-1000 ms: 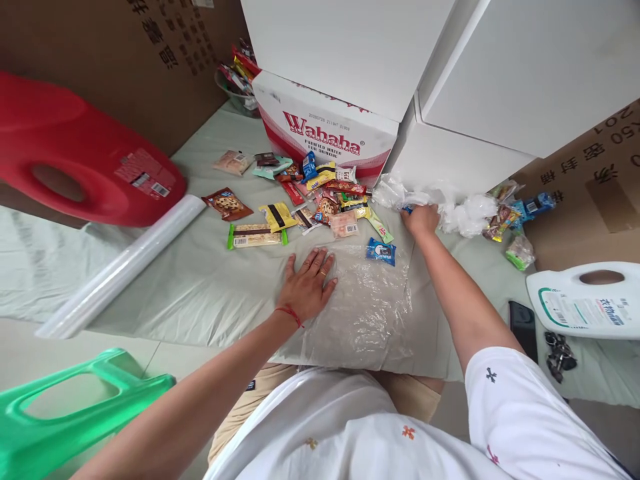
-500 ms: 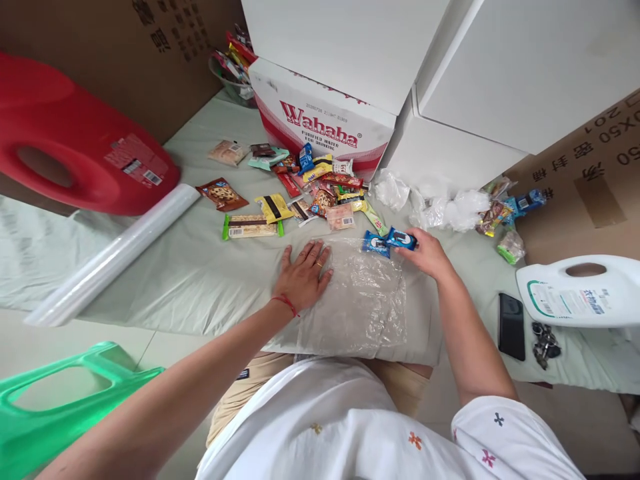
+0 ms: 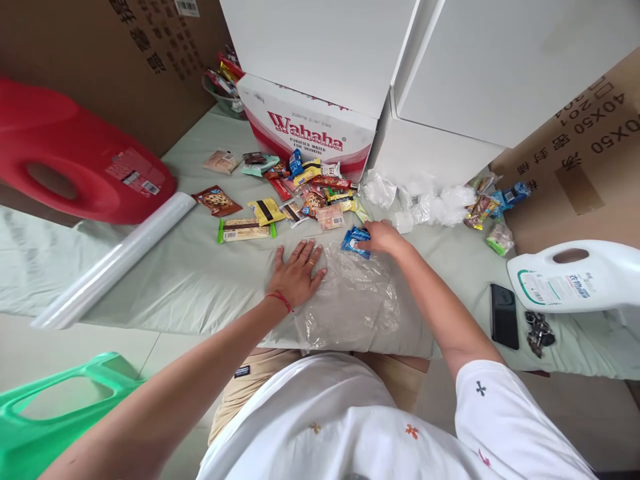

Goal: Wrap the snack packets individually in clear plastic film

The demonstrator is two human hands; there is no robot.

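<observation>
My left hand (image 3: 299,273) lies flat with its fingers spread, along the left side of a clear plastic bag (image 3: 345,307). The bag is spread out on the cloth in front of me, wrinkled on its right side. My right hand (image 3: 383,237) is closed on a blue snack packet (image 3: 355,243) at the bag's far edge. A second blue packet seems bunched against it; their border is hard to make out. Just beyond lie mixed wrapped snacks, among them a pink packet (image 3: 331,217), a yellow packet (image 3: 267,211) and a green-ended bar (image 3: 246,230).
A Wahaha carton (image 3: 307,137) stands behind the snacks. Crumpled clear bags (image 3: 440,205) lie to its right. On the left are a plastic roll (image 3: 117,260) and a red jug (image 3: 90,153). A phone (image 3: 504,317), keys (image 3: 539,332) and a white jug (image 3: 575,277) sit at right.
My right hand has moved left with the blue packet, bringing the two blue packets together. The bag has wrinkled more. My left hand stays flat, and the view has shifted slightly.
</observation>
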